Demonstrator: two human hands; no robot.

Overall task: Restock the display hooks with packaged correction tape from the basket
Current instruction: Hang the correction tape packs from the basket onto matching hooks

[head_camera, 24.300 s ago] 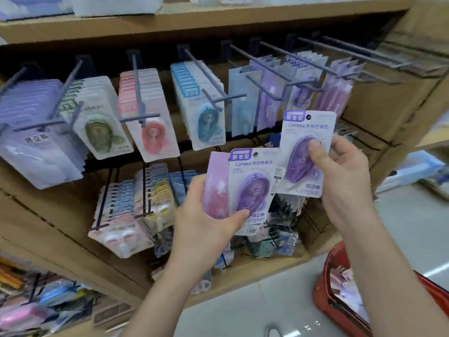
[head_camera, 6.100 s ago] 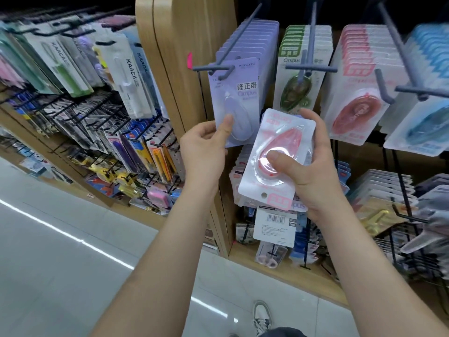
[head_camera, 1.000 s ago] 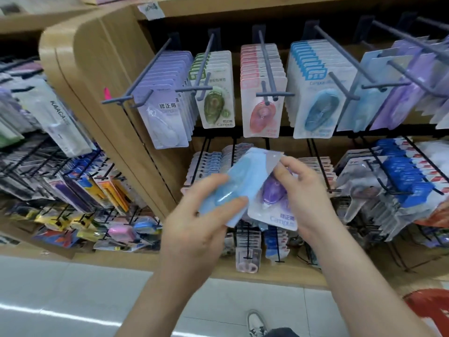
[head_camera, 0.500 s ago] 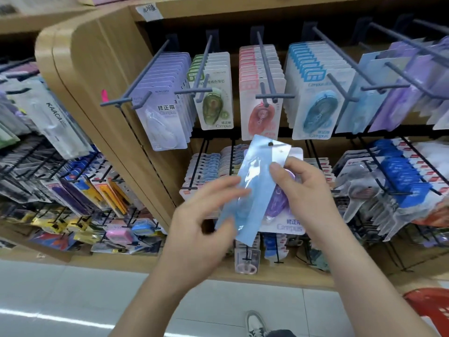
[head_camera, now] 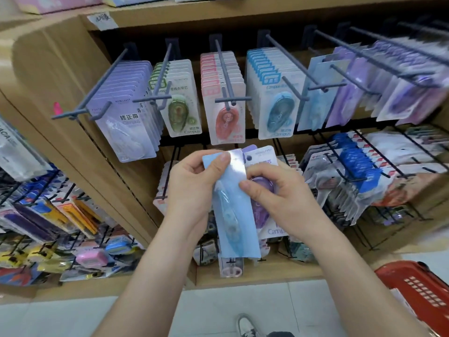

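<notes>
Correction tape packs [head_camera: 233, 215] below crowded hooks [head_camera: 224, 74], red basket [head_camera: 418, 288] at lower right

A shoe [head_camera: 246, 324] stands on the pale tiled floor [head_camera: 60, 319] below a wooden shelf unit [head_camera: 56, 69] bearing a pink tag [head_camera: 57, 108].

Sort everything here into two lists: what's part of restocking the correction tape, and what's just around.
Job: blue pack in left hand; purple pack in right hand; red basket; display hooks.
Bystanders: stationery packs on the left rack; pink tab on the wood panel; shoe.
</notes>
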